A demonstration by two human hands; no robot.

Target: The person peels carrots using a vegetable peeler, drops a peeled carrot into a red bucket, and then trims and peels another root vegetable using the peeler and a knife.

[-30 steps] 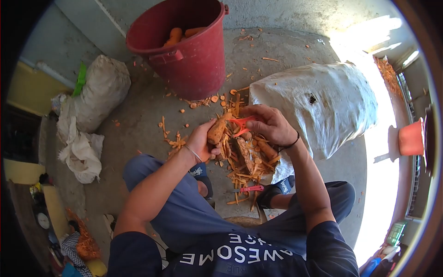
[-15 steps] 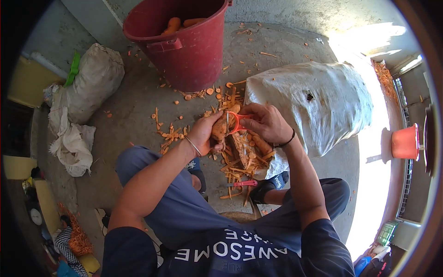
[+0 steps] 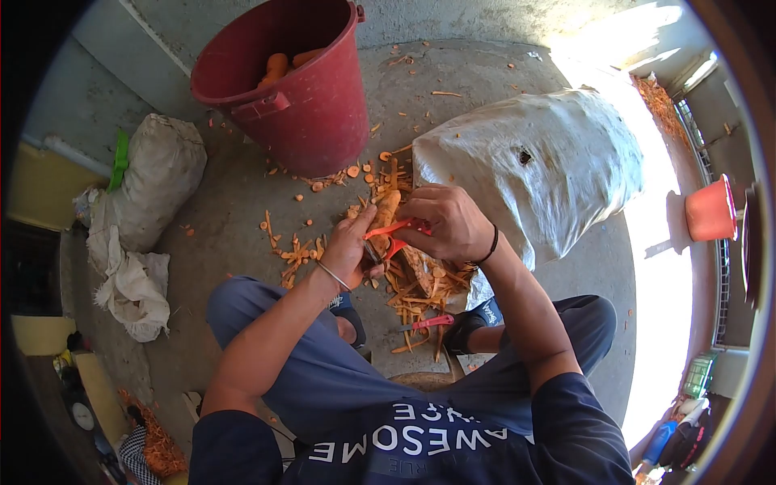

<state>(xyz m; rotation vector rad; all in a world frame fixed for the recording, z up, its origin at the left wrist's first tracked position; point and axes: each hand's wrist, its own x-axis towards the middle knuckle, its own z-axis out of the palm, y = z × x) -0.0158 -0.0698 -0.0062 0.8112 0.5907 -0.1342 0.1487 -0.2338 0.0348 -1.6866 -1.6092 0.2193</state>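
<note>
My left hand [image 3: 347, 252] is closed around a carrot [image 3: 387, 206], which tilts up and away from me. An orange-red peeler [image 3: 391, 232] lies across the carrot's near part, its handle in the closed fingers of my right hand [image 3: 444, 222]. Below my hands, unpeeled carrots [image 3: 420, 273] lie among a heap of orange peelings [image 3: 406, 305] between my feet. A pink-handled knife [image 3: 432, 322] rests on the near side of that heap. My fingers hide part of the carrot and of the peeler.
A large red bucket [image 3: 323, 121] with carrots [image 3: 277, 66] inside stands ahead on the left. A full white sack [image 3: 550, 170] lies to the right, beside the peelings. Farther left leans another sack [image 3: 166, 174]. Near the right wall is a small red bucket [image 3: 710, 212].
The peeler has moved from the carrot's middle toward its near end, and my right hand has turned with it. The view has shifted slightly, with the bucket and sack now farther left.
</note>
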